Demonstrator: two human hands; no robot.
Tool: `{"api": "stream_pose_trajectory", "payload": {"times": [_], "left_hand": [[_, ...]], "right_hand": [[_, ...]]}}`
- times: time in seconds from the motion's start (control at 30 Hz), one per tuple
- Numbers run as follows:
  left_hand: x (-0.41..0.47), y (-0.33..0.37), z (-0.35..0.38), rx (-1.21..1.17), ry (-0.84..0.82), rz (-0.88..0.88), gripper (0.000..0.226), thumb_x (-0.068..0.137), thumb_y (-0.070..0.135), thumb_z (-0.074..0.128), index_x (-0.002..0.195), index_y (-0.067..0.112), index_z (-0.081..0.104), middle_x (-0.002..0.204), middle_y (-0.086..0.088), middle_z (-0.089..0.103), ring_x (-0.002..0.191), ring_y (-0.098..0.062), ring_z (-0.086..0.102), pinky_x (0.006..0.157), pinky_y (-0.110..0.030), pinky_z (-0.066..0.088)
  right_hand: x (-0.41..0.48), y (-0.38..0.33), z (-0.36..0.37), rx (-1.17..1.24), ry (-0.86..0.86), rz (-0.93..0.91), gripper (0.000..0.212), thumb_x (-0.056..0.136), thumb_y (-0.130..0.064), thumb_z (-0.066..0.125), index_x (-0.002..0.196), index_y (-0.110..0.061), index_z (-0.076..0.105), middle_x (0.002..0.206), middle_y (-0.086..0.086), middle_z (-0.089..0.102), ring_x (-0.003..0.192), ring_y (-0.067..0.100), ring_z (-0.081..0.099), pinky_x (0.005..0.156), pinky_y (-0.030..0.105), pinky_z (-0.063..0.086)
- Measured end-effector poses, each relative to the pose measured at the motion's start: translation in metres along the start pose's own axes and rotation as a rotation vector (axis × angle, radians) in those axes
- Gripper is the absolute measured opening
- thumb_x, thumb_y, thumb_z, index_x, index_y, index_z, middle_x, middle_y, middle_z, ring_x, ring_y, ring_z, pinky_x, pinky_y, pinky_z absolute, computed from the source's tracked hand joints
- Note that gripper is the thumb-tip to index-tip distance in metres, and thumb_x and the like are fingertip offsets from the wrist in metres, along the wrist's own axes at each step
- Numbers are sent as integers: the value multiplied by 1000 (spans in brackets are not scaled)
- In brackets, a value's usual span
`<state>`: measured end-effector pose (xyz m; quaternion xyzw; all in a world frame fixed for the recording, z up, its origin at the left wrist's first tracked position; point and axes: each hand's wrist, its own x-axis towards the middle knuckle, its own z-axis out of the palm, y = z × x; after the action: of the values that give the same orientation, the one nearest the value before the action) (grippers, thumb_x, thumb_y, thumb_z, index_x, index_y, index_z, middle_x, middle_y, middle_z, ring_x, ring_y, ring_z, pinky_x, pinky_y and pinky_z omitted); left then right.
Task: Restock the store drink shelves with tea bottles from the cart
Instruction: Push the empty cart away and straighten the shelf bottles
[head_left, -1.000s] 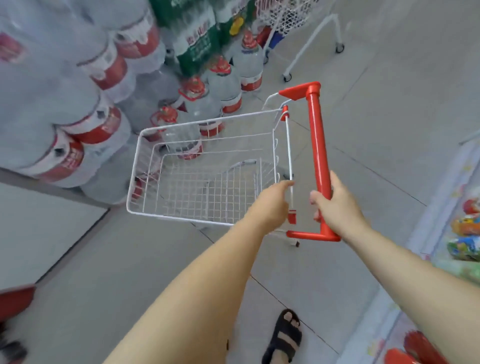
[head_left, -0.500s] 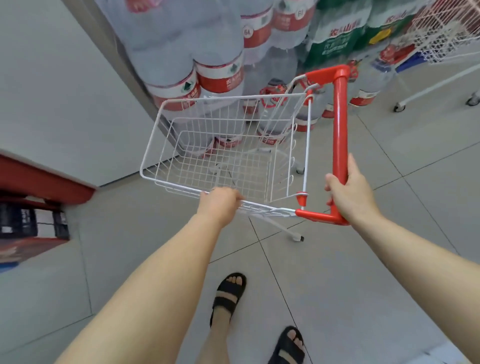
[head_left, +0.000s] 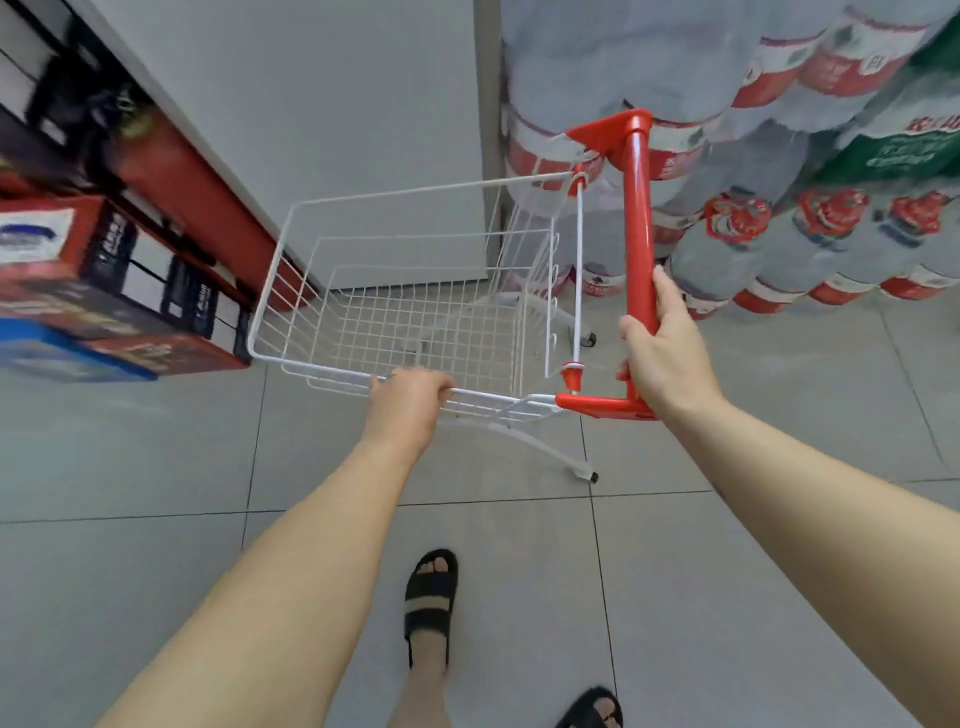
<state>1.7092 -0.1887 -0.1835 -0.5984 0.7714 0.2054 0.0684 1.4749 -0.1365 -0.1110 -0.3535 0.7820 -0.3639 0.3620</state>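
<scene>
I am swinging the white wire shopping cart left, away from the stacked clear water jugs it faced a second ago. No tea bottles are showing in its basket, so I judge this load finished. My left hand is clenching the near rim and my right hand is grasping the red plastic handle bar. Boxed shelving is crowding the left, while grey floor tiles are lying open nearby.

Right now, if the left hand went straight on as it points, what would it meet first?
The cart basket: the left hand grips its near rim, with wire mesh straight ahead; depth unclear.
</scene>
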Motion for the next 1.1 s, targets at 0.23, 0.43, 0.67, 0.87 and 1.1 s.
{"api": "stream_pose_trajectory", "payload": {"times": [0.23, 0.43, 0.67, 0.87, 1.1], "left_hand": [[34, -87, -36, -78, 61, -25, 22, 96, 24, 52, 107, 20, 71, 105, -6, 70, 102, -29, 60, 97, -47, 41], [63, -132, -64, -46, 40, 7, 22, 95, 16, 53, 105, 19, 72, 105, -7, 68, 104, -29, 58, 96, -45, 41], [60, -158, -77, 100, -42, -14, 23, 97, 31, 49, 111, 29, 66, 112, 0, 67, 107, -25, 58, 102, -45, 33], [66, -173, -84, 18, -29, -65, 25, 98, 29, 47, 115, 28, 66, 114, -1, 67, 108, -26, 58, 106, -51, 30], [89, -188, -92, 14, 24, -88, 25, 98, 29, 47, 114, 28, 66, 113, -1, 66, 107, -25, 58, 107, -51, 26]], "right_hand": [[23, -59, 85, -18, -31, -44, 58, 97, -16, 41, 149, -30, 18, 111, -3, 54, 60, 16, 54, 39, 12, 40], [20, -80, 135, 24, 15, -27, 61, 96, -13, 39, 150, -30, 14, 82, -7, 53, 55, 19, 52, 40, 14, 42], [15, -95, 159, -22, 1, -33, 61, 97, -13, 39, 150, -30, 15, 92, -3, 55, 55, 15, 52, 47, 20, 46], [40, -118, 173, -73, -38, -77, 60, 97, -13, 42, 150, -27, 17, 92, 2, 54, 55, 13, 51, 43, 10, 40], [64, -134, 192, -160, -49, -105, 61, 97, -17, 41, 150, -28, 14, 91, -7, 56, 64, 17, 58, 64, 28, 55]]}}
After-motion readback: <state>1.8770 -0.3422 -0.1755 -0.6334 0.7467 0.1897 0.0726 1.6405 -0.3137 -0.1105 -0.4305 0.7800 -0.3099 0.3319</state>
